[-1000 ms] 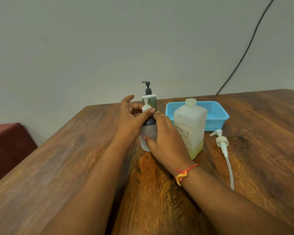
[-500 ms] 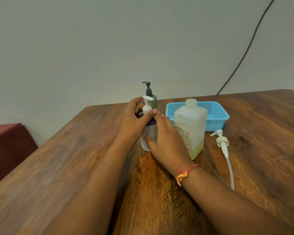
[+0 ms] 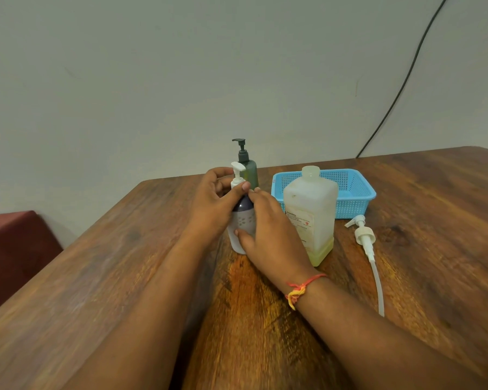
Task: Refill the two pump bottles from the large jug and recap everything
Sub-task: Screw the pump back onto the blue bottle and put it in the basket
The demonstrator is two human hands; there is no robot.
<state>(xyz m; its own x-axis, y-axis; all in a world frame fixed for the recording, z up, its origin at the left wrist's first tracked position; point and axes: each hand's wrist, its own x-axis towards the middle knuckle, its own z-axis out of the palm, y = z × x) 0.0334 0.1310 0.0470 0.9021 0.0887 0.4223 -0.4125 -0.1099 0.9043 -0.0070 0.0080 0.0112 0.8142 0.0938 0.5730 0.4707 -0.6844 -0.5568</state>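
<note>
Your left hand [image 3: 212, 204] pinches the white pump collar [image 3: 237, 182] of the small white-and-dark plastic pump bottle [image 3: 244, 220]. The bottle stands near the wooden table's [image 3: 124, 277] far edge, beside the large translucent plastic jug [image 3: 310, 209]. Your right hand [image 3: 268, 229] curls round its body. Brace the body upright and turn the collar squarely, so the threads seat without crossing.
</note>
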